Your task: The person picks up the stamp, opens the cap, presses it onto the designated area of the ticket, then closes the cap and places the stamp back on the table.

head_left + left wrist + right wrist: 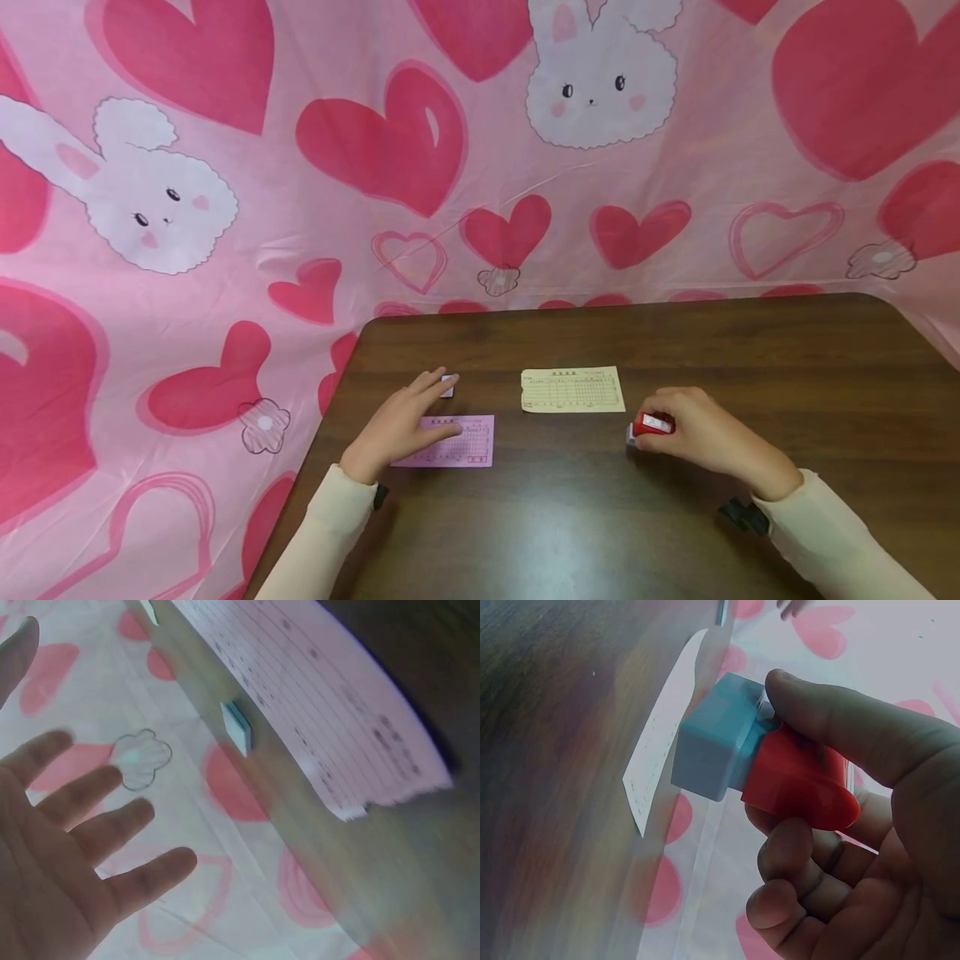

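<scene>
My right hand (693, 429) pinches a red self-inking stamp (799, 780) between thumb and fingers. A pale blue-grey block forms the stamp's other end (709, 739), held tilted above the table. My left hand (397, 425) hovers with fingers spread over the pink form slip (480, 433), hiding its left part. A red boxed mark (477, 459) shows in that slip's lower right corner. Just beyond the left fingertips lies a small pale block (237, 729) with a teal edge. To the left of the right hand lies a yellow form slip (573, 390).
The brown wooden table (555, 517) has rounded far corners. A pink curtain (330, 217) with hearts and rabbits hangs behind it and along its left side. Dark straps (744, 515) show at both wrists by the cream sleeves (832, 525).
</scene>
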A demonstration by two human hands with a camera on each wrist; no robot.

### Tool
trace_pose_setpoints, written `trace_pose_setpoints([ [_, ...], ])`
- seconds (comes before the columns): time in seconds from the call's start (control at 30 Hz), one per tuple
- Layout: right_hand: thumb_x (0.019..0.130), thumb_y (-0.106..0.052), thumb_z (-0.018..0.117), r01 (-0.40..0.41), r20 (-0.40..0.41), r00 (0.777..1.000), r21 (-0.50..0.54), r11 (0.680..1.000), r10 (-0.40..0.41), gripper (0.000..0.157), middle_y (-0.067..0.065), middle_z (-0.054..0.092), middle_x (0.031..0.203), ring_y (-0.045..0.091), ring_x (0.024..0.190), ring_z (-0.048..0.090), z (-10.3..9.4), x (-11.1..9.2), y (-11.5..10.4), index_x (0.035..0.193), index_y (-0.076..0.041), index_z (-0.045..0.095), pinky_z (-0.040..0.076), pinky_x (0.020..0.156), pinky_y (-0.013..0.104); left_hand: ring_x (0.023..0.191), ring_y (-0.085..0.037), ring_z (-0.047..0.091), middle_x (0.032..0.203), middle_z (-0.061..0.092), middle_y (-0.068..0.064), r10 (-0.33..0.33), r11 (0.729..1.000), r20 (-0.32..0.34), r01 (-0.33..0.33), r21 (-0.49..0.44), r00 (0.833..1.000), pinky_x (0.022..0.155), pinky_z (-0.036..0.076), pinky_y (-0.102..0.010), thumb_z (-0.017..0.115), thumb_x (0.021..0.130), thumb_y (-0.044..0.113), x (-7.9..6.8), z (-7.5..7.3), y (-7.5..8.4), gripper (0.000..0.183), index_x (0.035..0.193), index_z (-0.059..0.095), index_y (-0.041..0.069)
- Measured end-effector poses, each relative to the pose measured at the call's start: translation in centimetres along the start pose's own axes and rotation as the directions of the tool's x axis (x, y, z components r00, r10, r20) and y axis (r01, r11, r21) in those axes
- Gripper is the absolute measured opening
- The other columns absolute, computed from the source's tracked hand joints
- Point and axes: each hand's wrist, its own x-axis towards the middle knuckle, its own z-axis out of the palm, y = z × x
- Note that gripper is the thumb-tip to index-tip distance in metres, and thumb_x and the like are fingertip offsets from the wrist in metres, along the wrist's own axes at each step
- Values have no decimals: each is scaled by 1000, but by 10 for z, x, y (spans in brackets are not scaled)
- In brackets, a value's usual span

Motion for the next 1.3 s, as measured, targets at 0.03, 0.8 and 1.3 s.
trace_pose_setpoints([
  [0.03,77,-23,96,9,-10,1000,-6,1000,-9,26,-16,63,81,2,71,54,0,0,0,89,-17,74,53,61,25,154,-41,33,168,38,-12,-6,1000,-2,6,-3,1000,117,33,-68,78,92,55,2,1,1,86,163,44,21],
  [0.8,80,-24,94,-16,-33,999,-14,1000,15,24,-15,65,80,3,69,54,-3,4,7,88,-16,74,53,60,25,158,-39,25,173,26,-12,94,994,-64,-90,60,994,119,26,-70,77,93,56,56,26,35,93,168,32,23],
  [1.3,80,-20,94,1,-43,999,-12,1000,-2,23,-14,66,81,2,69,54,-1,3,11,88,-16,73,52,59,24,156,-42,30,173,27,-13,151,984,-5,-150,100,988,116,30,-72,69,96,63,78,49,53,89,167,33,24],
])
